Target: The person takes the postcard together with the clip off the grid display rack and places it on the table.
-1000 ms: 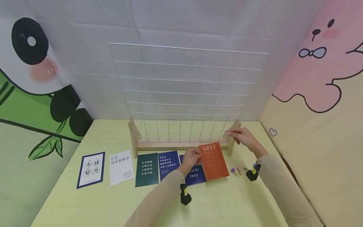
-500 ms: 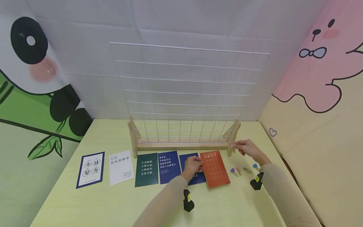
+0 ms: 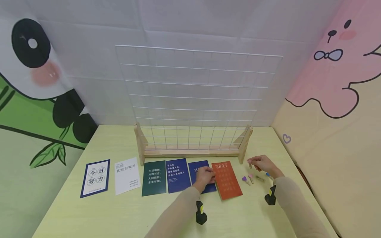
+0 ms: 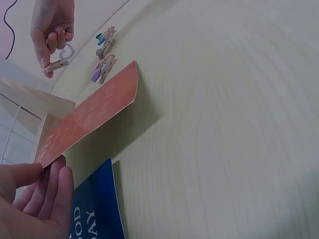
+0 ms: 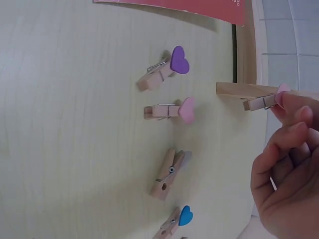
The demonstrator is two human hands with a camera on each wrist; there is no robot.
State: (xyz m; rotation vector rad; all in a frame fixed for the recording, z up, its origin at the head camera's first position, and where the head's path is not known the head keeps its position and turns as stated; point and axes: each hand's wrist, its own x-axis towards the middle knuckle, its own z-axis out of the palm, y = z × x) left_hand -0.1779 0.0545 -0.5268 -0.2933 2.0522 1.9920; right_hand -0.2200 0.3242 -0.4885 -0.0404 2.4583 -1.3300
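Note:
My left hand point(image 3: 204, 178) pinches the upper left edge of a red-orange card point(image 3: 227, 180) between thumb and fingers. In the left wrist view the card point(image 4: 99, 109) tilts above the table with a shadow beneath it. A navy card point(image 3: 195, 167) with white lettering lies partly hidden under that hand. To the right, my right hand point(image 3: 263, 163) is raised over the table, pinching a small wooden clothespin point(image 5: 261, 102) by its pink heart end. Below it lie more clothespins: one with a purple heart point(image 5: 158, 73), one pink point(image 5: 169, 110), one greyish point(image 5: 168, 175) and one blue point(image 5: 173, 221).
A white wire grid point(image 3: 193, 85) stands upright behind the cards on a wooden base point(image 3: 191, 153). Left of my hands lie a blue card point(image 3: 178, 175), a green card point(image 3: 154, 178), a white card point(image 3: 127, 176) and a blue-bordered card point(image 3: 95, 178). Printed walls enclose the table.
The red-orange card has come down and slightly rightward with my left hand. My right hand has moved away from the stand, downward and to the right, with the clothespin.

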